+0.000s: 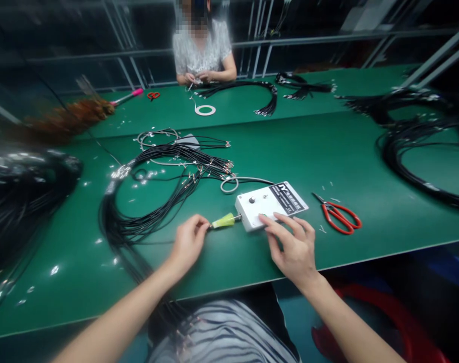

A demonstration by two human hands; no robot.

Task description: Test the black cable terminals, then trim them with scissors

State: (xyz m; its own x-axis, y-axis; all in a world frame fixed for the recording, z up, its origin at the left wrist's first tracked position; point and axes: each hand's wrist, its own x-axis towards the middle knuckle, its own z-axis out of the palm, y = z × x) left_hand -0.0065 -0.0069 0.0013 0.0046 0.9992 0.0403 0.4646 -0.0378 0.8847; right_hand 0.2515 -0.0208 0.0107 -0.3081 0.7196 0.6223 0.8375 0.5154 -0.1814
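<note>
My left hand [191,239] pinches the end of a black cable [154,243] at the narrow tip of a yellow-green cone-shaped sleeve [224,221]. That sleeve's wide end meets a metal connector on the side of a white box [248,207] with a knob, a small switch and a dark printed label. Over the box's near edge lies my right hand [292,244], open, its fingers spread and the fingertips on the top face by a green spot. To the left curves a bundle of black cables [114,212] with bare metal ends.
Red-handled scissors [341,217] lie right of the box. A grey cord [252,179] loops behind it. Black cable coils [396,166] lie far right, more cables [33,186] far left. Across the table a person [203,55] handles a white strip near a tape roll [205,110].
</note>
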